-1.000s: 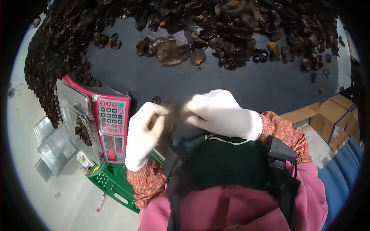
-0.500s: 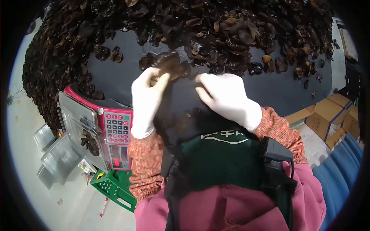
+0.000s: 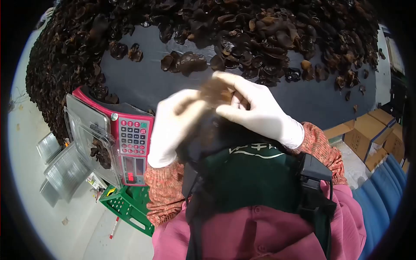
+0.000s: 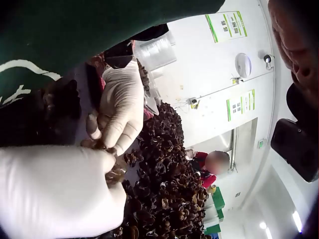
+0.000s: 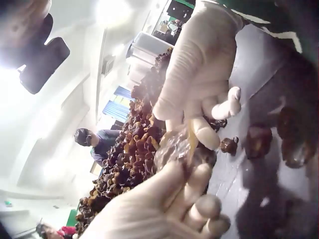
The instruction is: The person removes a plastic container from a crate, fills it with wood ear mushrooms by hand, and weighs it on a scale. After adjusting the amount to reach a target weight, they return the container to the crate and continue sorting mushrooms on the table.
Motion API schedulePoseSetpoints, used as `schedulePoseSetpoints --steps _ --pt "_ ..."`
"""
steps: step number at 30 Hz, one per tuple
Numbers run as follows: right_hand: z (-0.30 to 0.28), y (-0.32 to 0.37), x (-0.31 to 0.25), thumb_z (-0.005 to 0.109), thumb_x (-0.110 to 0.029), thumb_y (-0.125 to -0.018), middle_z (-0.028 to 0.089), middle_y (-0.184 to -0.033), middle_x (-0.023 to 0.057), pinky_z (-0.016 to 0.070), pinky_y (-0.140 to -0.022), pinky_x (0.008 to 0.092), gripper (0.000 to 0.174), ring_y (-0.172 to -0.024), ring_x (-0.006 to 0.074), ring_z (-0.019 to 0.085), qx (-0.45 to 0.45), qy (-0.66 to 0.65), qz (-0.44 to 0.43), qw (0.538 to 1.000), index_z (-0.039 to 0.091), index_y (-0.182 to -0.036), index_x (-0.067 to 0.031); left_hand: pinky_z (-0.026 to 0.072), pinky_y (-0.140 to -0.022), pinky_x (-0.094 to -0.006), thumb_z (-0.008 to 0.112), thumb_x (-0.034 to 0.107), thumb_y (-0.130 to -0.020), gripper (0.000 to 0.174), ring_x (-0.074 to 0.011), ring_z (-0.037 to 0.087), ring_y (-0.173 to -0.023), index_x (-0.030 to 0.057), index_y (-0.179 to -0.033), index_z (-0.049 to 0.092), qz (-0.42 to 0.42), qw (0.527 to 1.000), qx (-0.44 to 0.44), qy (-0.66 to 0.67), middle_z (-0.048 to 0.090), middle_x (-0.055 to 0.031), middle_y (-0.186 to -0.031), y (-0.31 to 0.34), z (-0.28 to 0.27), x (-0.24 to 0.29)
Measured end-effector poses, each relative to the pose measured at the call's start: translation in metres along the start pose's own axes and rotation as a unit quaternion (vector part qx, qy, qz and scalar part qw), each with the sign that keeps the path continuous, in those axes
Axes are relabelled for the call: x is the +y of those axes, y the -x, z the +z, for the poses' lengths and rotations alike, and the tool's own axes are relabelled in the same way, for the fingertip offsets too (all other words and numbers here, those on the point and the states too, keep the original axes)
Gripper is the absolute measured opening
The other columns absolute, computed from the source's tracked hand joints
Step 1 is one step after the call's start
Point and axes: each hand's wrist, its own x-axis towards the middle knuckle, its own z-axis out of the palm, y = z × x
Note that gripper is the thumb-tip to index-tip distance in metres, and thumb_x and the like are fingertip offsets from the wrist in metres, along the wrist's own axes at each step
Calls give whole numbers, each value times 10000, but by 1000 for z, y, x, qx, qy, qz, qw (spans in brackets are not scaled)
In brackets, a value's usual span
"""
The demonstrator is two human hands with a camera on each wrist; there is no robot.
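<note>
Between my two white-gloved hands is a brown, shiny wood ear mushroom, blurred in the head view and glossy, translucent in the right wrist view. My left hand pinches its near side with thumb and fingers. From the other side my right hand holds it between curled fingers and thumb. Both hands are close together, above the dark surface just beyond the green apron. A short row of wood ears lies on the surface beyond them.
A deep heap of wood ears covers the table's back and left. At left stands a pink scale with clear plastic trays beside it. A green crate is below, cardboard boxes at right. Another person is beyond the heap.
Both hands came from near the apron out to the table, where the left took up a light brown wood ear. Now the hands have met, with the mushroom between them.
</note>
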Motion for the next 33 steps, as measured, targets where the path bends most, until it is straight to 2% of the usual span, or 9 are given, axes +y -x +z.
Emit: schedulePoseSetpoints --steps 2,6,7,11,16,20,22,26,33 --pt "-10 5 5 763 -138 -920 697 -936 86 514 -675 301 359 -732 171 642 3 93 -50 994 696 -1261 -50 540 -811 -273 725 72 -953 190 -132 675 -876 2 -1127 750 102 991 -62 -59 747 -81 -1007 -3 6 -7" --pt "-76 53 -19 759 -100 -883 710 -952 129 547 -688 351 249 -773 284 701 -3 356 -92 930 734 -1125 -46 561 -884 -333 767 53 -883 369 -239 716 -999 43 -1247 709 193 929 208 -237 707 -136 -1208 -24 -8 0" --pt "-96 68 -25 772 -141 -872 709 -974 129 561 -711 373 300 -829 291 713 -14 430 -49 902 724 -1157 -63 572 -905 -360 782 62 -865 435 -272 695 -1063 93 -1290 692 333 839 248 -350 668 -131 -1279 -39 -13 -7" --pt "-129 104 -21 799 -166 -837 681 -1002 125 559 -762 389 549 -868 305 702 56 601 80 793 631 -1349 -64 532 -953 -307 755 13 -890 395 -219 673 -1084 95 -1273 706 356 751 232 -505 672 -93 -1263 -72 -7 -17" --pt "-114 106 -19 785 -137 -851 677 -985 111 551 -780 389 492 -888 295 686 136 539 1 831 652 -1319 -61 554 -838 -310 702 -37 -883 201 -201 707 -913 10 -1078 721 286 904 176 -265 716 -109 -1022 -43 -27 -11" --pt "-94 88 -13 775 -163 -860 683 -951 76 561 -759 367 416 -884 267 685 84 523 -67 846 684 -1257 -80 553 -896 -338 733 -14 -857 296 -250 706 -980 16 -1150 706 139 922 74 -354 710 -124 -1068 13 -40 -5" --pt "-90 85 -8 763 -148 -862 654 -894 68 554 -825 369 360 -850 261 664 61 542 -66 836 692 -1207 -75 511 -1016 -388 825 26 -772 509 -322 656 -1155 40 -1262 689 187 826 19 -532 689 -134 -1221 30 -42 0" --pt "-86 71 1 757 -123 -854 618 -855 57 512 -976 412 318 -849 243 637 42 560 -158 812 693 -1160 -65 551 -926 -386 860 114 -804 545 -313 688 -1073 50 -1311 668 289 848 70 -439 693 -122 -1242 -7 -3 9" --pt "-69 76 15 774 -112 -830 626 -880 36 474 -1077 445 348 -889 221 635 61 520 -154 838 696 -1167 -75 552 -801 -323 750 27 -879 206 -238 709 -870 11 -1074 686 282 886 126 -345 695 -118 -970 -75 43 -14"
